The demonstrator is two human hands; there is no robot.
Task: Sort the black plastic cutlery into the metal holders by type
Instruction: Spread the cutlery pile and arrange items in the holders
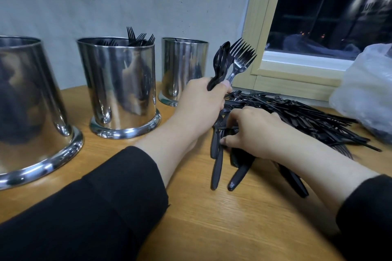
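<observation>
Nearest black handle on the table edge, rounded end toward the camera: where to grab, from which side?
Pinch the black handle at its rounded free end, coming from the near, open table side. Its far end runs under the right hand and the cutlery pile.

Bare wooden tabletop (212,229) lies open in front of me, near edge, between my two black sleeves. To the left, three shiny cylindrical metal holders (121,85) line the grey wall with narrow gaps of table between them; black plastic forks (137,37) poke above the middle one's rim. Right of centre, the spread heap of black plastic cutlery (297,116) blocks the table up to the pale wooden window frame (265,65). A crumpled clear plastic bag (367,91) closes off the far right.
</observation>
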